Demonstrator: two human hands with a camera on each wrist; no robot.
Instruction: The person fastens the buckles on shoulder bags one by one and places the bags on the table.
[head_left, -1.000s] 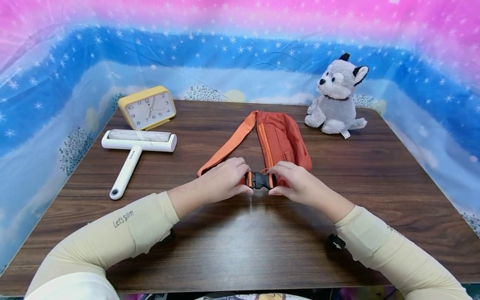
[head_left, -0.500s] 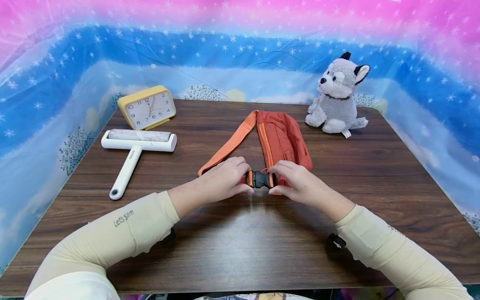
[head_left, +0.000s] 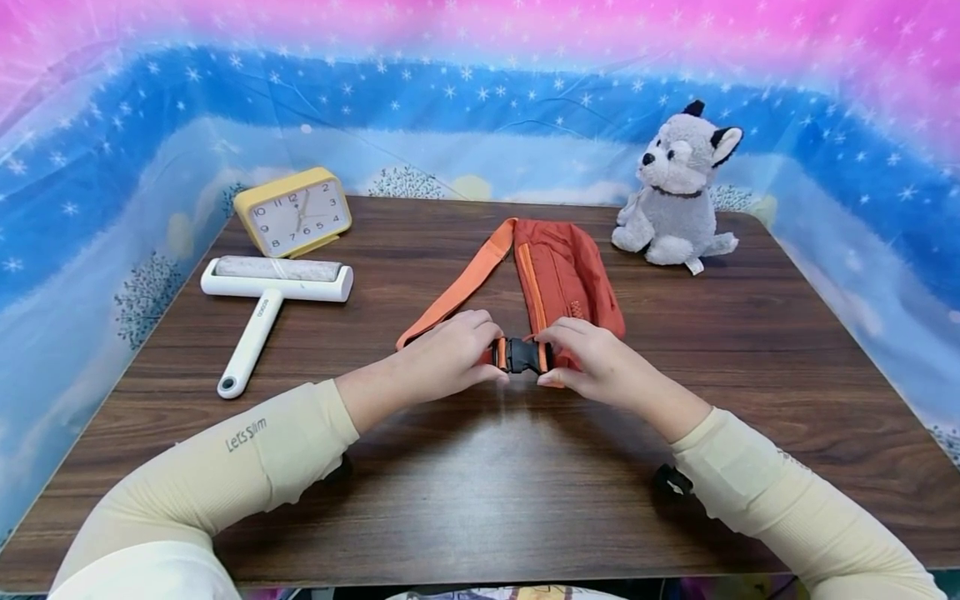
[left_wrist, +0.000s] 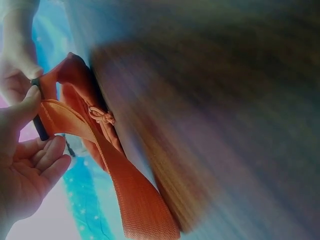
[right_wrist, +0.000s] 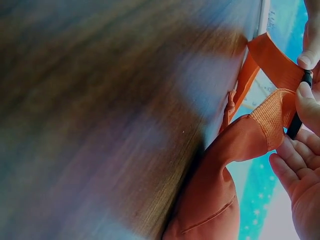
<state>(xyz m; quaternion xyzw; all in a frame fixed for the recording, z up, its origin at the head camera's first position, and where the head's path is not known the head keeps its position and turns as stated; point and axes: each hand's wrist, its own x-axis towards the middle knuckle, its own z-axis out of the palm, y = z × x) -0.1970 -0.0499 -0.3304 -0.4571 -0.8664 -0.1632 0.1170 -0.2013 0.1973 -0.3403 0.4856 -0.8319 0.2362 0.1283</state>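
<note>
A rust-orange waist bag (head_left: pixel 570 275) lies on the table, its orange strap (head_left: pixel 461 287) looping out to the left. At the near end of the bag, both hands hold its black buckle (head_left: pixel 522 356), whose two halves sit joined. My left hand (head_left: pixel 450 357) pinches the buckle's left end between thumb and fingers. The right end is pinched the same way by my right hand (head_left: pixel 596 367). In the left wrist view, the orange webbing (left_wrist: pixel 75 120) runs from the buckle down toward the table. The right wrist view shows the stitched webbing end (right_wrist: pixel 272 117) joining the bag's fabric.
On the left side of the wooden table (head_left: pixel 480 500) lies a white lint roller (head_left: pixel 277 292), with a yellow alarm clock (head_left: pixel 296 212) behind it. A grey plush dog (head_left: pixel 675 192) sits at the back right. A snowflake-patterned cloth (head_left: pixel 480 108) surrounds the far sides.
Both hands keep their hold on the buckle, with hardly any movement. The whole head view has shifted very slightly.
</note>
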